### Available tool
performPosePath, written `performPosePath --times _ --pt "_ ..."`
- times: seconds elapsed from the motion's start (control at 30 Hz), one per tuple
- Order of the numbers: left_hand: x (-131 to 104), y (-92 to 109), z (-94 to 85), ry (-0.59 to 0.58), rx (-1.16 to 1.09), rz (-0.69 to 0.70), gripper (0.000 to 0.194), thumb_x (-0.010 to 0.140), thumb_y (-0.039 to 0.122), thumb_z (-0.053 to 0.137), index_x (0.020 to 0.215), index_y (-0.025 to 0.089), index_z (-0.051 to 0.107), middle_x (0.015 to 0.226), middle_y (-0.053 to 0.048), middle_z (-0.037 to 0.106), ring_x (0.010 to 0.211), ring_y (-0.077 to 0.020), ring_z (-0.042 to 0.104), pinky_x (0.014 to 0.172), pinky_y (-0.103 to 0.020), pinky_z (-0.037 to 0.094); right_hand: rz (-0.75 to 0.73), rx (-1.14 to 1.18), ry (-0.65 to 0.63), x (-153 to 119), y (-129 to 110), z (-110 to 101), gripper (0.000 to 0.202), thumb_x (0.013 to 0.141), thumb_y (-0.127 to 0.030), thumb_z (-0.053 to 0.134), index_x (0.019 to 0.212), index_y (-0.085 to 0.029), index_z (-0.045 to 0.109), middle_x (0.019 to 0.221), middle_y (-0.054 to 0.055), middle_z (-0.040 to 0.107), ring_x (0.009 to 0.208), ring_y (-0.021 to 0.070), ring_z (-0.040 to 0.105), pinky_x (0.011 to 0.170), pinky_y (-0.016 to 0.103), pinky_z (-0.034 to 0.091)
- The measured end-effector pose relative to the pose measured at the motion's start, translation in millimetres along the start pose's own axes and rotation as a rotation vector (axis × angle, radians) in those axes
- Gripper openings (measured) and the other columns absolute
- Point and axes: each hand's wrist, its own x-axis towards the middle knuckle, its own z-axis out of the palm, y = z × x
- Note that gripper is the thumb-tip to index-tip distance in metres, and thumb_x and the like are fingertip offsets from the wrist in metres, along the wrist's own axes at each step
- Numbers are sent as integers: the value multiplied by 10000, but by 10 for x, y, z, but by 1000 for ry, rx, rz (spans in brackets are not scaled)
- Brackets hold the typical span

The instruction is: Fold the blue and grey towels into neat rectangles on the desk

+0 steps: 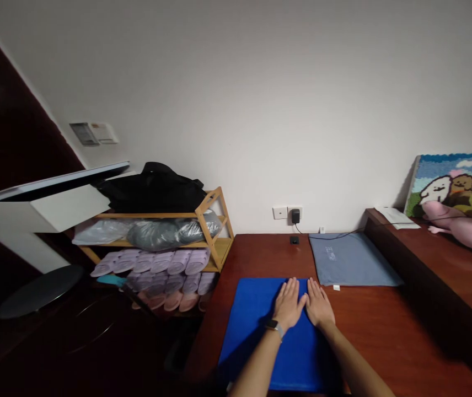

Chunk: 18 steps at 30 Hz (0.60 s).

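Observation:
A bright blue cloth (252,314) lies flat on the reddish-brown wooden desk (389,331). Both palms face down near its far edge. My left hand (289,303), with a watch (275,326) at the wrist, rests on the cloth with fingers stretched forward. Beside it my right hand (319,304) lies flat at the cloth's far right edge, its fingers also straight. The two thumbs come close together. Neither hand grips anything. A grey-blue cloth (354,259) with a small white tag is spread just beyond my right hand.
At left, a wooden rack (215,231) holds a black bag (157,187), plastic-wrapped bundles and several slippers (170,262). A black plug (296,215) sits in the wall socket, its cable crossing the desk. A raised ledge at right bears a pink plush toy (463,226) and a dog picture (451,179).

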Motion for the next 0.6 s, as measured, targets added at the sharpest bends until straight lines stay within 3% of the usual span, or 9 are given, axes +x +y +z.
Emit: performPosePath --times 0.07,0.13,0.2,0.43,0.5,0.6 --pt "103 212 119 -32 -24 13 659 1063 494 101 1636 179 176 1683 -64 289 1565 -200 215 1286 -430 204 -22 -6 -3 7 12 16 655 1014 -358 180 1616 -101 224 1699 50 135 1574 171 114 1269 352 89" --pt "111 204 134 -56 -25 12 657 1062 502 101 1636 194 185 1682 -55 294 1565 -197 214 1289 -430 192 -25 -7 -3 10 13 15 658 1015 -360 177 1614 -90 222 1699 54 131 1575 178 109 1270 354 87" --pt "28 -7 43 -63 -8 -18 666 1059 525 112 1634 201 193 1685 -56 284 1565 -203 214 1289 -441 187 -5 7 0 9 5 5 666 1020 -371 155 1614 -74 200 1698 61 144 1574 178 116 1271 351 92" --pt "-528 -1214 -508 -85 111 -347 750 1036 612 139 1614 154 271 1677 -106 284 1562 -245 225 1278 -475 201 14 43 16 -1 5 28 685 1026 -418 127 1619 -81 192 1697 57 172 1572 170 126 1276 353 94" --pt "-624 -1371 -545 -67 131 -372 742 1037 605 151 1617 157 264 1678 -103 285 1565 -245 217 1275 -474 207 23 19 5 14 10 33 684 1024 -409 126 1619 -77 192 1698 61 172 1572 171 132 1276 353 93" --pt "-670 -1410 -517 -31 141 -374 742 1035 604 161 1618 155 260 1680 -104 284 1566 -248 212 1275 -465 209 31 -15 -22 23 -7 7 681 1023 -395 121 1620 -74 187 1701 61 161 1570 167 135 1274 343 98"
